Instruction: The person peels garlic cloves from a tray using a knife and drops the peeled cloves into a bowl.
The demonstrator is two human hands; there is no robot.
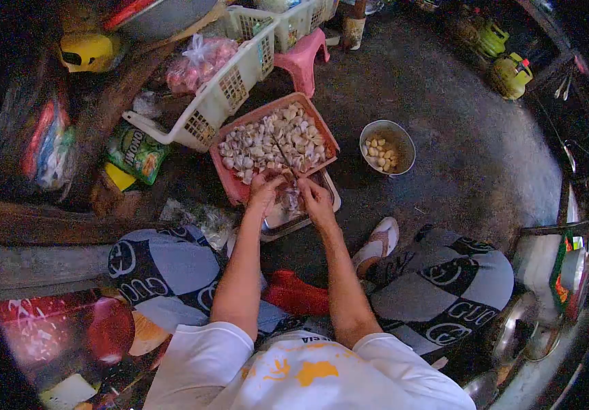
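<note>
A pinkish-orange tray (229,179) full of unpeeled garlic (257,142) lies in front of me. My right hand (317,202) is closed around a knife (285,154), its thin dark blade pointing away over the garlic. Close beside it, my left hand (264,194) has its fingers pinched on a small garlic clove, mostly hidden by the fingers. Beneath both hands, a pale tray (277,222) holds papery garlic skins (291,202). To the right, a metal pot (412,158) on the floor contains peeled garlic cloves (381,153).
White plastic baskets (213,102) and a pink stool (302,60) stand beyond the tray. A bag of pinkish bulbs (202,63) lies left of the basket, near a green packet (137,152). Green gas cylinders (511,76) are at far right. My sandalled foot (378,242) is near the tray.
</note>
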